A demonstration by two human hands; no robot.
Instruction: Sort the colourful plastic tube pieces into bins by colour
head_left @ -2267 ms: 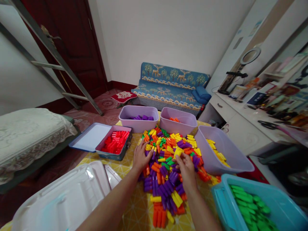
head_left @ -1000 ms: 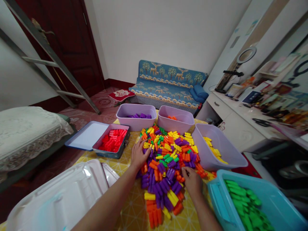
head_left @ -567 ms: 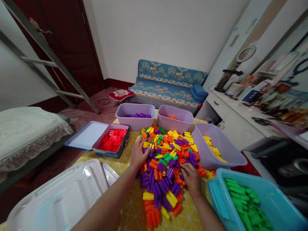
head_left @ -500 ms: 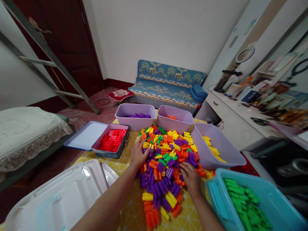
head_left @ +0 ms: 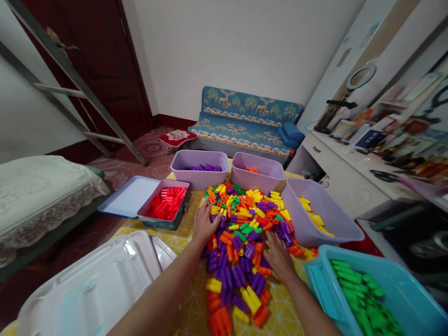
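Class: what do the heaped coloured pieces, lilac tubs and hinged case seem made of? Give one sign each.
Coloured pieces: probably moulded plastic, glossy, saturated colours. Lilac tubs: plastic, smooth, rounded moulded rims. Hinged case: possibly tin, thin walls, flat lid; uncertain.

Hands: left hand (head_left: 204, 223) bare, right hand (head_left: 279, 255) bare. Both forearms uncovered along whole visible length, up to bottom edge of view. Wrists uncovered too. Finer detail of fingers too small to tell.

Bright, even daylight; warped, blurred edges
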